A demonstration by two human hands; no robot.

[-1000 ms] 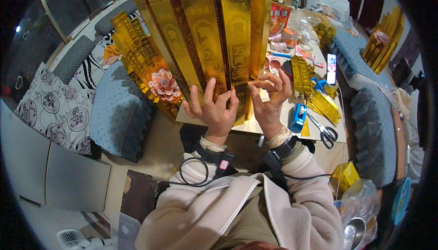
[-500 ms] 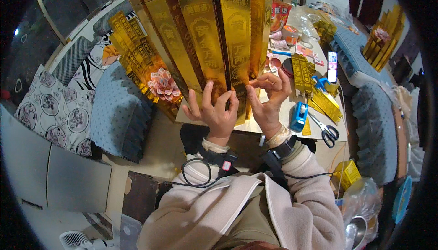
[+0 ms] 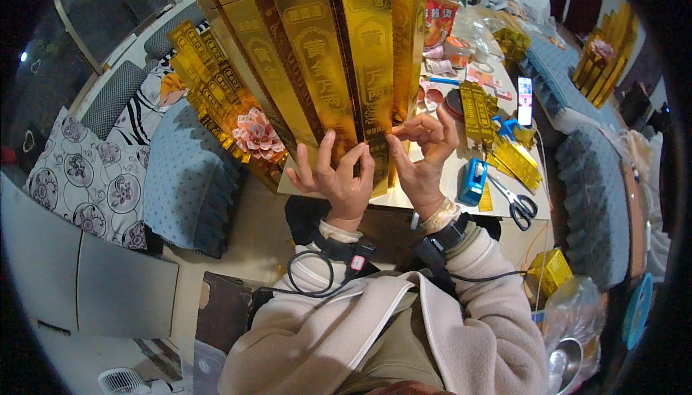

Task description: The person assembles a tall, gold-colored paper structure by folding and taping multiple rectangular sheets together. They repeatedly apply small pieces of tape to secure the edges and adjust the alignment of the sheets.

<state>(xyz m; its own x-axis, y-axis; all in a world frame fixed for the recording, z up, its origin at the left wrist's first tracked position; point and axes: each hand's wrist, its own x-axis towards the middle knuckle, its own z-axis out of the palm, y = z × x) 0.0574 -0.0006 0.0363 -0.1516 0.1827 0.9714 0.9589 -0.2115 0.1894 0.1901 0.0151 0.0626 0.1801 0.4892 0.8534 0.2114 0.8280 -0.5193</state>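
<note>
A tall stack of gold foil boxes (image 3: 365, 56) with embossed characters stands upright on the table in front of me. At its lower front, my left hand (image 3: 342, 179) has thumb and index finger pinched together against the gold surface, its other fingers raised. Level with it, my right hand (image 3: 427, 161) pinches thumb and index finger at the right edge of the same front box. Whatever lies between the fingertips is too small to make out. Beside my right hand are a blue tape dispenser (image 3: 473, 181) and black-handled scissors (image 3: 520, 206).
Flat gold strips (image 3: 517, 164), a phone (image 3: 525, 101) and a red package (image 3: 439, 21) lie on the table's right side. To the left leans another gold piece with a pink paper flower (image 3: 257, 134). Blue-covered seats (image 3: 189, 179) flank the table. A cable (image 3: 490, 278) runs from my right wrist.
The view has shifted slightly, and the gold stack appears a little further left. Both hands keep nearly the same pinched pose at its base.
</note>
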